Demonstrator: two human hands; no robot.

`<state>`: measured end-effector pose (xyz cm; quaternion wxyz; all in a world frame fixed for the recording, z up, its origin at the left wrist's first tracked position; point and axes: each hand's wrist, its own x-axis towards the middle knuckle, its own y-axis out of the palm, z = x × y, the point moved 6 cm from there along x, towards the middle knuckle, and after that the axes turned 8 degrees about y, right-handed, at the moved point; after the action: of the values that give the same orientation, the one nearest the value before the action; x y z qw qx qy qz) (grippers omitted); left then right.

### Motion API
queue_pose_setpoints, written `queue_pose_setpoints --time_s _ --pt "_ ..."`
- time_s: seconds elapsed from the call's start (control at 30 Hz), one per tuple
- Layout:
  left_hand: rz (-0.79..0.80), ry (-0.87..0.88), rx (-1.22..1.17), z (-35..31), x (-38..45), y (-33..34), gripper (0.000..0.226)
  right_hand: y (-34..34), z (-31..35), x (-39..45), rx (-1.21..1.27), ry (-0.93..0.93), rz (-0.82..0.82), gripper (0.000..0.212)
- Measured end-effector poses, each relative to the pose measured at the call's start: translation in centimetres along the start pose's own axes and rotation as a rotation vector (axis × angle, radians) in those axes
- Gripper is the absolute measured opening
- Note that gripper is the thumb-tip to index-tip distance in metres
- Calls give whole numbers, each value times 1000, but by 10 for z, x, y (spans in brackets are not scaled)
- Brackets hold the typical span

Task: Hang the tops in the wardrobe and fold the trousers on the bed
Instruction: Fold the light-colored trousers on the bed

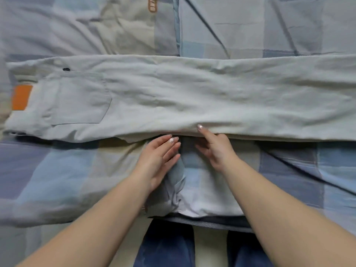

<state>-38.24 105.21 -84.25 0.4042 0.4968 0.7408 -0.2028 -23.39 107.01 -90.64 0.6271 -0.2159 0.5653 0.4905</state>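
Pale grey-green trousers (183, 97) lie flat across the bed, folded lengthwise, waistband with an orange patch (21, 97) at the left and the legs running off the right edge. My left hand (159, 160) lies with straight fingers on the bed cover just below the trousers' near edge, fingertips reaching that edge. My right hand (213, 147) is at the same edge beside it. Its index finger points up onto the cloth and its other fingers tuck under the hem, so I cannot see whether they pinch it.
The bed (57, 170) is covered in a blue, grey and beige patchwork quilt with wrinkles. A pillow (269, 26) in the same pattern lies beyond the trousers at the upper right. My legs in blue jeans (165, 247) stand at the bed's near edge.
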Motion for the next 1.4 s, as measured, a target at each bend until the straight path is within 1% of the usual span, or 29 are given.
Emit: queue_pose_setpoints --time_s 0.07,0.1,0.2,0.23,0.37,0.43,0.5,0.57,0.6,0.67,0.77,0.8,0.87,0.97,1.03,1.07,1.1,1.13,1.17,1.23,1.3,1.33,1.37,1.4 --pt "32 21 -18 -19 2 -22 11 45 -15 2 -93 14 80 11" --pt "23 33 -38 -27 3 -33 11 63 -21 3 -171 22 98 16" --pt "-72 49 -107 -47 8 -73 12 95 -30 4 -408 22 57 45" --pt "-113 49 -119 -52 10 -87 12 101 -28 3 -492 4 55 47" --pt "-233 57 -149 -64 17 -134 11 130 -14 -6 -928 -145 148 22" --pt "-220 57 -165 -67 21 -145 10 149 -20 -9 -1039 -180 251 12" --pt "-157 46 -172 -68 25 -143 9 162 -31 -9 -1076 -193 320 22" --pt "-95 26 -172 -68 29 -135 9 170 -41 -9 -1001 -189 314 26" --pt "-79 19 -166 -69 31 -132 10 173 -46 -10 -923 -191 292 25" --pt "-83 19 -160 -71 34 -130 10 174 -51 -11 -796 -197 193 24" --pt "-96 44 -177 -68 31 -133 9 169 -53 -25 -815 -282 46 22" --pt "-107 56 -188 -65 28 -136 9 168 -53 -33 -854 -349 2 22" --pt "-139 81 -224 -60 22 -144 11 162 -57 -57 -965 -549 -120 23" --pt "-138 123 -327 -63 18 -157 4 153 -70 -96 -1178 -847 -341 28" --pt "-140 151 -387 -72 21 -165 6 149 -76 -114 -1199 -988 -450 20" --pt "-152 157 -401 -77 24 -169 7 148 -79 -119 -1158 -1030 -447 17" --pt "-166 152 -404 -82 28 -173 8 147 -81 -120 -1079 -1017 -404 16" --pt "-181 136 -399 -85 32 -176 8 146 -85 -118 -967 -940 -344 16" --pt "-196 118 -396 -89 36 -179 9 147 -88 -112 -846 -809 -272 18" --pt "-232 89 -396 -91 43 -187 9 150 -103 -99 -584 -449 -125 28" --pt "-265 72 -403 -88 47 -194 11 154 -118 -88 -165 -161 -12 20" --pt "-276 61 -410 -86 48 -195 13 155 -121 -85 25 -68 8 14" --pt "-281 48 -425 -83 48 -195 16 156 -122 -82 143 -5 14 9" --pt "-285 41 -440 -82 49 -195 19 158 -121 -81 184 34 14 4"
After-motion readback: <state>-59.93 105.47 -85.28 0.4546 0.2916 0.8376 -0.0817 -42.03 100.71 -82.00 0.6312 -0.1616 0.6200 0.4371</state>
